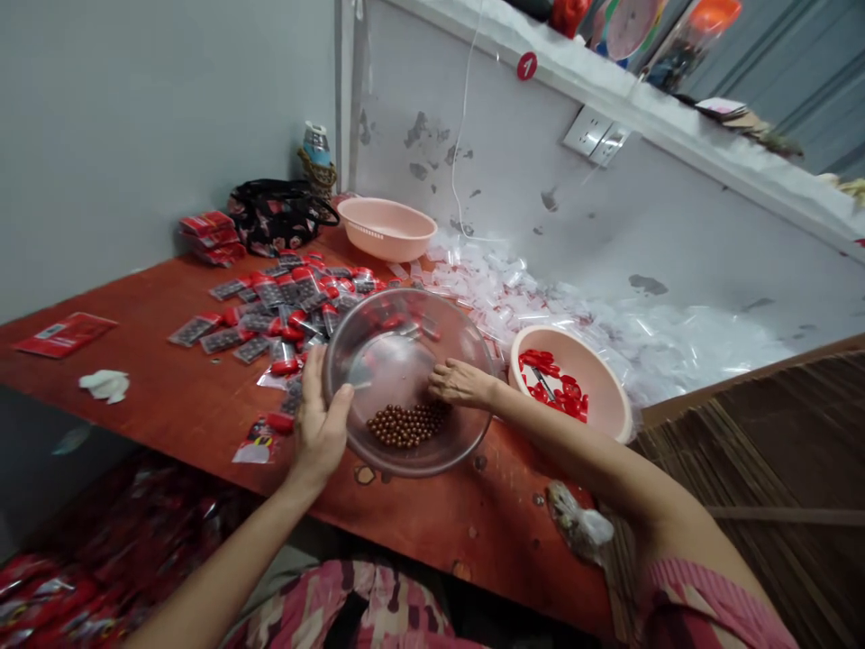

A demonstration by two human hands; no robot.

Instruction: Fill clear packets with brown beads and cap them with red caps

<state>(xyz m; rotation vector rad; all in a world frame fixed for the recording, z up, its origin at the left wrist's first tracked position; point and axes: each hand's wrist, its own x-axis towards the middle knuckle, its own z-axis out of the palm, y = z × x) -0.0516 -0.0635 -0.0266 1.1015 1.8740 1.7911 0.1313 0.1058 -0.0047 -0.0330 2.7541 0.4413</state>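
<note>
A clear plastic bowl point(405, 338) sits tilted on the red-brown table point(168, 406), with a heap of small brown beads point(407, 425) in its near side. My left hand point(319, 424) grips the bowl's left rim, thumb inside and fingers wrapped round the edge. My right hand point(460, 382) is inside the bowl with fingers curled down onto the beads; what they pinch is hidden.
A pink bowl of red pieces point(571, 383) stands right of the clear bowl. Filled red-topped packets point(277, 306) lie behind, clear empty bags point(541, 306) along the wall, an empty pink bowl point(386, 227) and a black bag point(277, 216) at the back.
</note>
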